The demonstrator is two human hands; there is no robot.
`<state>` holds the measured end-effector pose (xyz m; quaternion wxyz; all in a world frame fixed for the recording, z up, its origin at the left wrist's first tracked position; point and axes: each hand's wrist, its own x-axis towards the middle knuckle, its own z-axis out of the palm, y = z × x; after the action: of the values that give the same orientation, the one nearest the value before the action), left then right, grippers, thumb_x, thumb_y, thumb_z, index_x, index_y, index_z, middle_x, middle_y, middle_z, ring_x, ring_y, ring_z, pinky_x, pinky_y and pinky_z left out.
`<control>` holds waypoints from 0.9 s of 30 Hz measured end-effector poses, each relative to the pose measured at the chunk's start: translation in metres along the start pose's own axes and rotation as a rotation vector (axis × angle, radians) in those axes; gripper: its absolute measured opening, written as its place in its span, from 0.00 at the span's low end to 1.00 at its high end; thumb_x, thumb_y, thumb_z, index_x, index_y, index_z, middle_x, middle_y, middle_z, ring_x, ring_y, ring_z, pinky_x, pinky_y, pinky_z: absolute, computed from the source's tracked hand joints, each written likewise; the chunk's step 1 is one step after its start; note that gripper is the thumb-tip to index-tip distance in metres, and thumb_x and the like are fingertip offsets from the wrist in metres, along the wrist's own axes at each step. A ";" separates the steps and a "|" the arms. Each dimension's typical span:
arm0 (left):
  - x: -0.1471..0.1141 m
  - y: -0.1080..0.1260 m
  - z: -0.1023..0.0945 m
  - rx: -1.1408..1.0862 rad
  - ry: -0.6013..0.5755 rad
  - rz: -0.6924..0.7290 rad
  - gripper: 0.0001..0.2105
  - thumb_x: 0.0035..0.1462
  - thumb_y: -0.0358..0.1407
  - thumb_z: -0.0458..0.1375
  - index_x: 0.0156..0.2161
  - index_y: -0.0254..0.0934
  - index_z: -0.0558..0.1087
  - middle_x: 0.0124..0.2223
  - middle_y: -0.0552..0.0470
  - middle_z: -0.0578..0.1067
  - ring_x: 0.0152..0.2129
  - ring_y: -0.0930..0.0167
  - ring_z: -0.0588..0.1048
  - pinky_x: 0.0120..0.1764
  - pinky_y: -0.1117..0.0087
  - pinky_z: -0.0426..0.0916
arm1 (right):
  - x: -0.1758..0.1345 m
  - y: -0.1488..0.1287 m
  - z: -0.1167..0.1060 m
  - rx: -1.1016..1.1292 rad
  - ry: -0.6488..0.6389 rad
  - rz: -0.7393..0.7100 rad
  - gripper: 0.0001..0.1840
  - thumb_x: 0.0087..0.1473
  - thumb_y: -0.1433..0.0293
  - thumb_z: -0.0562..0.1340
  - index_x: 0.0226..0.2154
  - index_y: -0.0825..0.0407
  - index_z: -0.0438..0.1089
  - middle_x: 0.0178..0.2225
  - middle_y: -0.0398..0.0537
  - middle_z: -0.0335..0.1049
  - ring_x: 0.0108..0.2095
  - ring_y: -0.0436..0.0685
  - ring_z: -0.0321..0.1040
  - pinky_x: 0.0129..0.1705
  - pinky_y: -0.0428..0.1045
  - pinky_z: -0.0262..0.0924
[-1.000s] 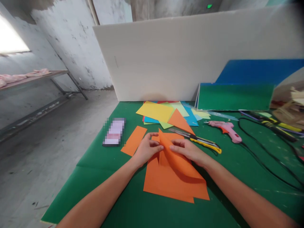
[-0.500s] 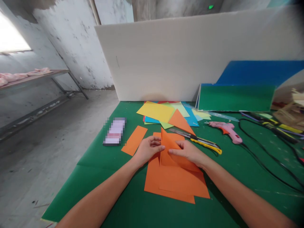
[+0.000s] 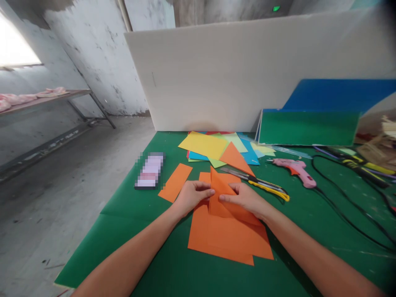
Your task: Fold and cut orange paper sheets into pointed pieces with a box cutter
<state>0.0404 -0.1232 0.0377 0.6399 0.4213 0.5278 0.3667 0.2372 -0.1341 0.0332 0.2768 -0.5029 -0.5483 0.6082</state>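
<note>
A folded piece of orange paper (image 3: 221, 204) is held between my two hands. My left hand (image 3: 194, 196) pinches its left edge, thumb in front and fingers partly behind. My right hand (image 3: 243, 198) grips its right side, the thumb lying on the front face and the other fingers mostly hidden. Beneath it, larger orange sheets (image 3: 216, 241) overlap on the green tabletop (image 3: 148, 247). To the left of my left hand lies a small orange strip (image 3: 176, 182). A yellow-handled utility knife (image 3: 269, 189) rests just beyond my right hand.
A phone-like device (image 3: 150, 171), blurred out, lies at left. Coloured papers (image 3: 204, 143) and an orange triangle (image 3: 235, 156) are at the back. To the right are a pink glue gun (image 3: 297, 170), its black cable and pliers (image 3: 360, 171). A white board (image 3: 216, 78) stands behind.
My left fingers have drawn in slightly against the paper's left edge. My right hand and the folded paper stay nearly where they were.
</note>
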 end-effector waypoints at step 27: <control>-0.002 0.001 -0.001 -0.017 -0.054 0.000 0.15 0.37 0.35 0.74 0.32 0.31 0.78 0.30 0.49 0.79 0.25 0.72 0.76 0.32 0.72 0.73 | 0.000 -0.002 0.002 -0.020 0.037 0.000 0.22 0.44 0.58 0.69 0.40 0.54 0.74 0.38 0.49 0.78 0.39 0.65 0.74 0.36 0.52 0.67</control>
<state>0.0392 -0.1243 0.0396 0.6573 0.4257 0.5073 0.3596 0.2344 -0.1344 0.0346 0.2820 -0.5169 -0.5489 0.5933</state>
